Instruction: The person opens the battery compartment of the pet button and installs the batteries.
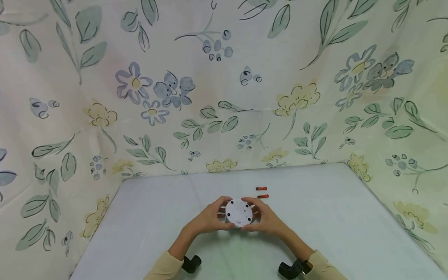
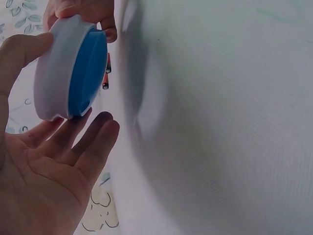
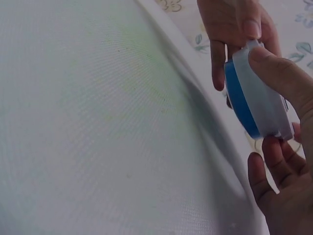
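Note:
Both hands hold a round white device [image 1: 239, 213] above the table, its back with dark feet and a patch of small holes turned up in the head view. A blue face [image 2: 88, 73] shows on its other side in the left wrist view. My left hand [image 1: 209, 217] grips one edge between thumb and fingers. On the opposite edge, my right hand [image 1: 266, 218] grips it the same way, thumb nearest the body. Two small orange-red batteries, one farther back [image 1: 261, 188] and one nearer [image 1: 263, 196], lie on the table just beyond the right hand.
The white-covered table [image 1: 157, 206] spreads around the hands. Behind it and at both sides hangs a flower-patterned cloth [image 1: 217, 93]. A black wrist camera [image 1: 191, 264] is worn on the left wrist and another black camera [image 1: 290, 269] on the right.

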Available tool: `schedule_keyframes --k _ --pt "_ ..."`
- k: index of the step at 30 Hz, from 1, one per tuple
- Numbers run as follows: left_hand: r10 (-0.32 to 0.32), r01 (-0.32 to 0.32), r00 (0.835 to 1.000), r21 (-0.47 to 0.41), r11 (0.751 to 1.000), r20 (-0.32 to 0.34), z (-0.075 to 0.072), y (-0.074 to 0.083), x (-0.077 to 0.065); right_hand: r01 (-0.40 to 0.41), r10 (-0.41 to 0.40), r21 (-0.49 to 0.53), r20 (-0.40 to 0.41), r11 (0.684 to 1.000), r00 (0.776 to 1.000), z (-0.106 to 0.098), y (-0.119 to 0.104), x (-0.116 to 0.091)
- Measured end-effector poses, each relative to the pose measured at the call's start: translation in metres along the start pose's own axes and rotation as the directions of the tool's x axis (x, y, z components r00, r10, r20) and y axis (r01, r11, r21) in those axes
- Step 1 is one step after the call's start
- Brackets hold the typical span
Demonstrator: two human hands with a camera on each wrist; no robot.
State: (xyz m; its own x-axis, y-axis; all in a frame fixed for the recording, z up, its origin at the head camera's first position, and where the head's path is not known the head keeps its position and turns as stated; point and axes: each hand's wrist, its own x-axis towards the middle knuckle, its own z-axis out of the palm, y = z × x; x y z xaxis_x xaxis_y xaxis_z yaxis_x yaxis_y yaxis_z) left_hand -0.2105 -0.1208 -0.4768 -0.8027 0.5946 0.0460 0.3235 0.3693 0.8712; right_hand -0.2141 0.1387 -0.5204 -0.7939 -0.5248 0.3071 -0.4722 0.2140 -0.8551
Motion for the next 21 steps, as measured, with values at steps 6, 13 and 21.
schedule_keyframes --k 6,13,21 --pt "-0.027 0.027 1.0 0.066 0.997 -0.001 0.0 -0.002 0.0 -0.019 0.019 -0.033 0.008 0.999 1.0 -0.002 0.003 0.0" --pt "-0.028 0.028 1.0 0.092 0.995 -0.003 0.001 -0.007 0.001 -0.07 0.07 -0.048 0.007 0.996 0.998 -0.004 0.003 0.001" --pt "-0.035 0.04 0.999 0.154 0.987 -0.033 0.002 -0.012 0.0 -0.116 0.117 -0.034 0.031 0.993 0.993 -0.004 0.0 0.002"
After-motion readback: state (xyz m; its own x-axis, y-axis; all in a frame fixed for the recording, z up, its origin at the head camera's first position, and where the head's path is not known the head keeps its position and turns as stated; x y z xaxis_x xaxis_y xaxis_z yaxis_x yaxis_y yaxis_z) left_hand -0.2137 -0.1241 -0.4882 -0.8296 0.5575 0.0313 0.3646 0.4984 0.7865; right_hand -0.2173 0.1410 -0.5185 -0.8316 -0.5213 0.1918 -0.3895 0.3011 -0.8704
